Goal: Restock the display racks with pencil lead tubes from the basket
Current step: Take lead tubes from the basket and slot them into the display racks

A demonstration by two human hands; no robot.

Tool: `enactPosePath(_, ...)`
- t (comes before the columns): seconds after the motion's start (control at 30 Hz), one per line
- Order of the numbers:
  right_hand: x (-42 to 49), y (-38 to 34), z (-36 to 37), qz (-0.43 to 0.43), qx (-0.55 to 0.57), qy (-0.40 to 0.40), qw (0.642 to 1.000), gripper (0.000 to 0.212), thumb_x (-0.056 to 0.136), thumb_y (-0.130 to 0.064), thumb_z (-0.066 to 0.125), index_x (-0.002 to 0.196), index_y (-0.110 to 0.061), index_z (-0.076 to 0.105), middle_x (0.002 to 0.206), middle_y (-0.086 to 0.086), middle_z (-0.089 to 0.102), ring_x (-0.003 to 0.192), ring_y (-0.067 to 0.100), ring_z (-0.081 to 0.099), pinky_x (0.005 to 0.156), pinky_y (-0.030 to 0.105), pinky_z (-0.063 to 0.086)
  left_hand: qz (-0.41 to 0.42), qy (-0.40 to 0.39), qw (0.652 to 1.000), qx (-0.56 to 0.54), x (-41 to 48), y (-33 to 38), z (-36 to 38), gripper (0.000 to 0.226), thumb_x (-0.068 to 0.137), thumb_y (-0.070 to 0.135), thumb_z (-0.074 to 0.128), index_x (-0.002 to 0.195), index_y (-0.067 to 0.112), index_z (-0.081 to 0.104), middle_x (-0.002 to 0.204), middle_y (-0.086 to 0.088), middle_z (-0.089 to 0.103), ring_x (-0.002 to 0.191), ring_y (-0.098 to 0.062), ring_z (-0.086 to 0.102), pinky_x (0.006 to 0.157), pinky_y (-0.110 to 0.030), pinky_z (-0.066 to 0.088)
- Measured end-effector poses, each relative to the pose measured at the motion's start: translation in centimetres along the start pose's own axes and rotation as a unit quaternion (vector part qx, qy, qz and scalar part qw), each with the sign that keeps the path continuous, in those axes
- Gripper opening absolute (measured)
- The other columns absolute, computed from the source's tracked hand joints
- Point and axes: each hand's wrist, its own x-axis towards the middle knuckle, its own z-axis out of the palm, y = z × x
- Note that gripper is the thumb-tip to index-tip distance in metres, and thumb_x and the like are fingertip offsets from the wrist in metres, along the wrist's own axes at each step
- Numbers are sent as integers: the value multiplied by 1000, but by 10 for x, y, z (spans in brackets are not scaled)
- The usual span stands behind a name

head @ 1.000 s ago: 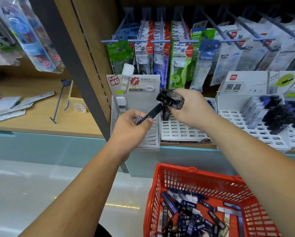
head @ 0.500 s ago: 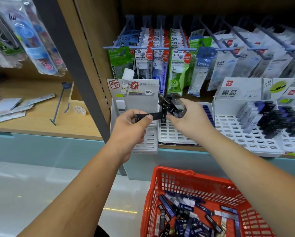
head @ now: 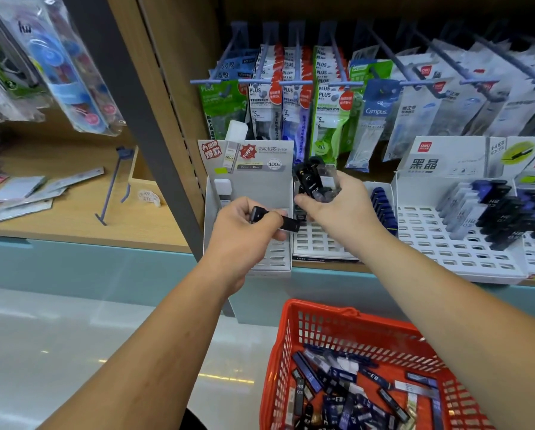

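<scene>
Pinches one black tube between thumb and curled fingers of the left hand, lying near level, tip toward 3 o'clock. Grips a bunch of tubes in the right hand, fingers wrapped round, at 2 o'clock from the left. Holds both in front of the middle rack, slots mostly bare. Has the red basket at 6 o'clock, below the arms, many loose tubes heaped inside. Shows a fuller rack at 3 o'clock, dark tubes leaning in its slots.
</scene>
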Motion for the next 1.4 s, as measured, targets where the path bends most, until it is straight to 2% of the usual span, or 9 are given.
enactPosePath(0.27, 5, 2, -5, 15, -10, 19, 1000, 26, 83, -19, 84, 97, -32, 66, 85, -12, 71, 80, 6, 66, 76, 24, 51, 32, 15, 999, 12, 5, -6, 7, 8, 97, 17, 70, 101, 11, 68, 77, 0, 68, 55, 1, 57, 49, -10, 41)
enactPosePath(0.33, 7, 2, -1, 38, 4, 38, 999, 25, 82, -18, 84, 88, -31, 64, 80, -14, 69, 83, 13, 71, 76, 30, 55, 9, -1, 1000, 12, 6, -6, 9, 7, 99, 20, 67, 99, 13, 67, 71, 1, 64, 53, -1, 55, 45, -12, 39)
enactPosePath(0.43, 8, 1, 6, 97, 61, 41, 993, 26, 83, -13, 83, 84, -28, 63, 76, -10, 69, 80, 23, 76, 55, 26, 52, -10, -31, 999, 28, 5, -6, 10, 9, 103, 22, 61, 102, 13, 63, 71, -6, 57, 41, -1, 47, 40, -12, 34)
enactPosePath(0.67, 3, 1, 0, 131, 81, 51, 987, 23, 83, -14, 84, 89, -22, 64, 69, -6, 68, 56, 15, 65, 47, 26, 45, -50, -60, 997, -6, 5, -3, 14, 3, 102, 13, 49, 100, 14, 50, 65, -2, 42, 45, -15, 35, 43, -24, 25)
enactPosePath(0.8, -8, -6, -17, 156, 104, -2, 982, 27, 81, -12, 87, 100, -9, 68, 75, 0, 72, 58, 20, 65, 46, 29, 43, -52, -86, 994, -42, 4, 0, 18, 22, 100, 7, 47, 113, 22, 57, 58, 3, 40, 45, -15, 33, 43, -26, 29)
enactPosePath(0.93, -22, -18, -36, 243, 160, -126, 948, 44, 83, -6, 82, 118, 13, 63, 85, 18, 73, 63, 25, 64, 47, 28, 43, -60, -70, 990, -108, 4, 5, 18, 19, 95, 0, 50, 95, 19, 49, 62, -2, 42, 46, -17, 35, 44, -26, 31)
enactPosePath(1.1, -41, -30, -48, 251, 141, -193, 938, 30, 84, -3, 80, 110, 4, 70, 93, 23, 75, 64, 25, 63, 49, 28, 44, -33, -111, 982, -150, -7, 11, 29, 17, 100, 27, 67, 88, 20, 57, 64, 0, 45, 47, -15, 34, 44, -25, 27)
enactPosePath(1.2, -51, -35, -52, 253, 128, -221, 933, 23, 85, -5, 80, 106, 0, 73, 98, 25, 76, 67, 24, 65, 47, 28, 45, -19, -126, 983, -134, -10, 11, 39, 15, 100, 23, 66, 86, 17, 64, 64, -10, 55, 49, -19, 39, 43, -24, 26)
enactPosePath(1.4, -59, -21, -75, 264, 199, -124, 936, 20, 85, -1, 78, 102, -6, 69, 93, 23, 75, 65, 25, 64, 48, 29, 44, -9, -103, 983, -154, -6, 12, 45, 20, 94, 29, 76, 94, 12, 65, 60, -2, 43, 47, -13, 35, 40, -21, 27)
